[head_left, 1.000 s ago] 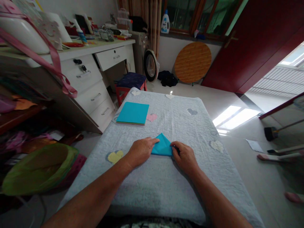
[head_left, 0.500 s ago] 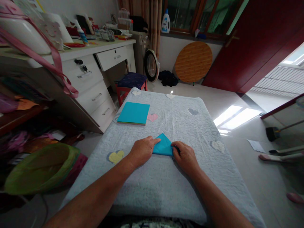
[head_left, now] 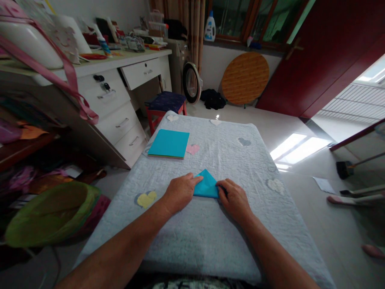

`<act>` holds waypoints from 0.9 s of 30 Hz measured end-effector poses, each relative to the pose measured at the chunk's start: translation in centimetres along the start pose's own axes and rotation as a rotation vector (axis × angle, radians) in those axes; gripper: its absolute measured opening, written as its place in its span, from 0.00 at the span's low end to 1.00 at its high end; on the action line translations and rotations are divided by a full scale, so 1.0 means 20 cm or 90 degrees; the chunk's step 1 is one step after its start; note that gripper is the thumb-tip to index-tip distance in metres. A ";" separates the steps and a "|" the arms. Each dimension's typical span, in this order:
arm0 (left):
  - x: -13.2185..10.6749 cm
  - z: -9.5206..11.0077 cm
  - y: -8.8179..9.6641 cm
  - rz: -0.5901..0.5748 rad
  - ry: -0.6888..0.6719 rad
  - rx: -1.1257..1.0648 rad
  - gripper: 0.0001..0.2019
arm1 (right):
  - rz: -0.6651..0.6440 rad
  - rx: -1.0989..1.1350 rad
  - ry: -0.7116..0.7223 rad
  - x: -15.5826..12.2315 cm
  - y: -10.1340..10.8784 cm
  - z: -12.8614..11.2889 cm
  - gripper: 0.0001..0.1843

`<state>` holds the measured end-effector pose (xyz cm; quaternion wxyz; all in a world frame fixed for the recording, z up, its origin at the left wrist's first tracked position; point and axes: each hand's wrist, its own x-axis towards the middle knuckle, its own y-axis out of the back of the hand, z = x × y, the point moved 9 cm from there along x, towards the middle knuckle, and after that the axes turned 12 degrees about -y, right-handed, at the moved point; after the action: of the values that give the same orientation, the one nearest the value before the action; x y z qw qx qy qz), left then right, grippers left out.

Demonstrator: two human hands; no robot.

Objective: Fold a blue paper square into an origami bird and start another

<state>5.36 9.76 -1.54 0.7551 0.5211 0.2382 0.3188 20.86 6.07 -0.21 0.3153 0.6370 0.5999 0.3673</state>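
Note:
A folded sheet of blue origami paper lies on the cloth-covered table, its pointed tip facing away from me. My left hand is closed at the paper's left side, thumb and fingers on its edge. At the right corner, my right hand pinches the paper between thumb and curled fingers. Farther off to the left rests a stack of square coloured paper, blue on top, apart from both hands.
A pale tablecloth with heart patches covers the table. Behind it on the left stand a stool and a white desk. A green-lined bin sits at the left. A round wooden board leans on the far wall.
Both hands stay on the folded blue paper with almost no movement. The whole view has shifted very slightly.

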 end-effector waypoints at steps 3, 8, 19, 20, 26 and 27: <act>0.00 0.01 0.01 -0.005 -0.009 0.007 0.22 | -0.007 0.000 -0.004 0.00 0.00 0.00 0.12; 0.00 0.02 0.02 -0.009 -0.013 0.020 0.22 | -0.016 -0.006 -0.012 0.00 -0.01 0.00 0.11; 0.00 0.04 0.02 0.008 -0.008 0.081 0.21 | 0.024 -0.160 0.194 -0.06 -0.03 -0.16 0.11; 0.00 0.04 0.02 0.008 -0.008 0.087 0.21 | -0.004 -0.160 0.214 -0.07 -0.04 -0.17 0.11; -0.02 0.03 0.03 0.021 0.001 0.126 0.20 | -0.050 -0.200 0.198 -0.11 -0.03 -0.23 0.13; -0.02 0.03 0.03 0.026 0.004 0.137 0.19 | -0.053 -0.211 0.192 -0.12 -0.03 -0.24 0.15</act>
<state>5.25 9.23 -0.76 0.6872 0.6031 0.2626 0.3084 16.44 3.62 1.53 0.3371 0.4894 0.5975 0.5383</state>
